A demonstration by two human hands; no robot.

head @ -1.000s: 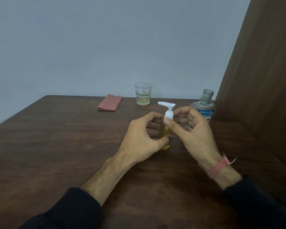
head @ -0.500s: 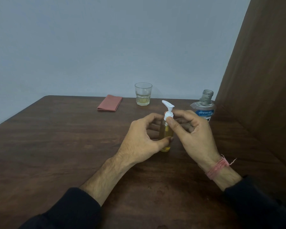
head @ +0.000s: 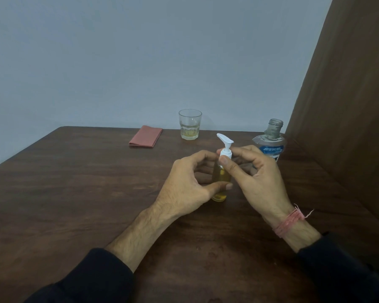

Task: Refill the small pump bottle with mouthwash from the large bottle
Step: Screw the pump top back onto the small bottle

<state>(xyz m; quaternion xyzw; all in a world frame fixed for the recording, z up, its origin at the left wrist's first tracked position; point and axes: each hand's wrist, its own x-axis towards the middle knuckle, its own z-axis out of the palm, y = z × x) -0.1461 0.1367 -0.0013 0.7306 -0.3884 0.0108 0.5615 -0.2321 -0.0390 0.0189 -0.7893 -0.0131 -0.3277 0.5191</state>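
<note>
The small pump bottle [head: 221, 178], clear with yellow liquid inside, stands upright on the dark wooden table [head: 74, 193]. My left hand [head: 188, 184] wraps around its body. My right hand [head: 254, 173] pinches the collar of the white pump head [head: 225, 145] between thumb and fingers, nozzle pointing up and to the left. The large mouthwash bottle [head: 270, 143], uncapped and with a blue label, stands behind my right hand at the back right, partly hidden by it.
A glass [head: 190, 124] with a little yellowish liquid stands at the table's far edge. A folded red cloth [head: 146, 136] lies to its left. A brown panel [head: 348, 106] walls off the right side.
The pump head has turned: its nozzle swung from pointing left to pointing away and up-left. My right fingers shifted around the collar. The bottle stayed in place in my left hand.
</note>
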